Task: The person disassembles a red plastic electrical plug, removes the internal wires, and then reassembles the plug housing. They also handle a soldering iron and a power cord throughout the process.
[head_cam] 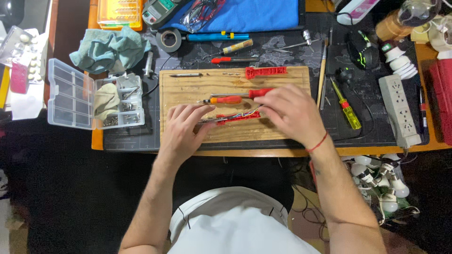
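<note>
On a wooden board (188,89) lies a long red plastic part with thin coloured wires (238,117) running along it. My left hand (184,128) presses on its left end, fingers closed on it. My right hand (288,112) grips its right end, near the wires. Just beyond the hands lie an orange-handled screwdriver (221,99) and a red-handled screwdriver (245,93). A second red plastic piece (266,71) rests at the board's far edge, and a metal-tipped tool (186,75) at the far left.
A clear parts box (70,94) with screws stands left of the board, a teal cloth (109,47) behind it. A yellow screwdriver (347,109), a white power strip (399,109), tape roll (168,39) and blue cloth (245,14) lie around. Light bulbs (388,188) sit below the desk edge.
</note>
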